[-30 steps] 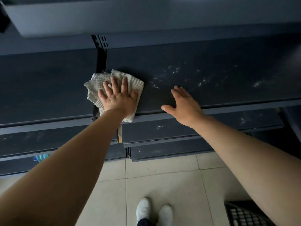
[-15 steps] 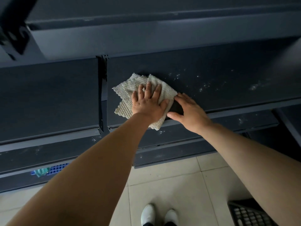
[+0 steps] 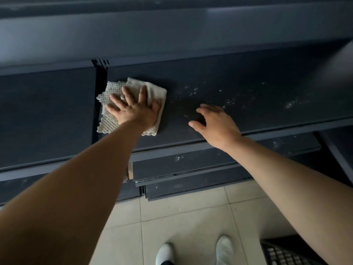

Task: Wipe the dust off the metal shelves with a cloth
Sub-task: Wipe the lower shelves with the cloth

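dark metal shelf (image 3: 248, 77) spans the whole view, another tier above it. two lower shelves (image 3: 191, 165) step out below its front edge. pale tiled floor (image 3: 181, 217) underneath.

both bare forearms reach up onto the shelf, well apart.

cloth (image 3: 107, 119): pale, waffle-textured, crumpled, lying flat on the shelf at its left end, just beside the slotted upright post (image 3: 101, 64). its near edge stops short of the shelf's front lip.

left hand (image 3: 133, 111) lies palm down on the cloth, fingers straight and spread, pressing it to the metal.

right hand (image 3: 215, 127) sits on bare shelf right of the cloth, not touching it; fingers loosely arched, tips on the surface, holding nothing.

dark slatted crate (image 3: 282, 253) at bottom right. white shoes (image 3: 224, 249) on the tiles.

pale dust specks (image 3: 290, 104) scattered over the shelf right of the right hand, a few on the lower shelves.
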A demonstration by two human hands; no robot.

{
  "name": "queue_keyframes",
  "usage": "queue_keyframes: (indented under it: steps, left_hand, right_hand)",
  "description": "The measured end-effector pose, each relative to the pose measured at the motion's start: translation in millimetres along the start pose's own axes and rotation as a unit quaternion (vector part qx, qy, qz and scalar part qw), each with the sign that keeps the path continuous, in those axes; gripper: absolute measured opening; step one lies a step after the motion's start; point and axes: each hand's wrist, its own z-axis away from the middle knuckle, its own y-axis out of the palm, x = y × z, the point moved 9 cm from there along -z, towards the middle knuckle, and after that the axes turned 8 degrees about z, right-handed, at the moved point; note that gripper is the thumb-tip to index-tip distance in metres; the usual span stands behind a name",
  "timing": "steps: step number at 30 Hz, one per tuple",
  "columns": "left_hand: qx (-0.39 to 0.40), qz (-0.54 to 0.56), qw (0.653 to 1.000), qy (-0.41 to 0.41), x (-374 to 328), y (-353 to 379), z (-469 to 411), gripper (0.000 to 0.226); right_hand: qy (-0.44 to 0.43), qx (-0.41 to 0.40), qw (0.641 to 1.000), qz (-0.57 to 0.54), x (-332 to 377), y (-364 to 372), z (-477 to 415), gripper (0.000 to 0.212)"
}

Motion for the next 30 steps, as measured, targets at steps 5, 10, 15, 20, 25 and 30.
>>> queue_keyframes:
  steps: [5,10,15,20,25,30]
  left_hand:
    - [0.006,0.003,0.999,0.044,-41,4,-16,0.066]
    - [0.015,0.009,0.994,0.106,-105,16,-13,0.065]
    - [0.047,0.000,0.980,0.191,-181,39,13,0.063]
    - [0.061,-0.020,0.971,0.230,-211,50,42,0.058]
    - [0.045,-0.003,0.975,0.218,-170,43,50,0.054]
    - [0.012,-0.004,0.995,0.102,-70,24,45,0.058]
  right_hand:
    - [-0.021,-0.028,0.999,-0.022,-28,-3,-6,0.056]
    - [-0.027,-0.042,0.998,-0.024,-58,-9,-4,0.057]
    - [-0.020,-0.077,0.997,-0.016,-85,-23,0,0.055]
    - [0.002,-0.128,0.992,-0.001,-97,-43,10,0.051]
    - [-0.022,-0.101,0.995,0.013,-89,-39,10,0.053]
    - [-0.029,-0.042,0.998,0.033,-79,-19,9,0.065]
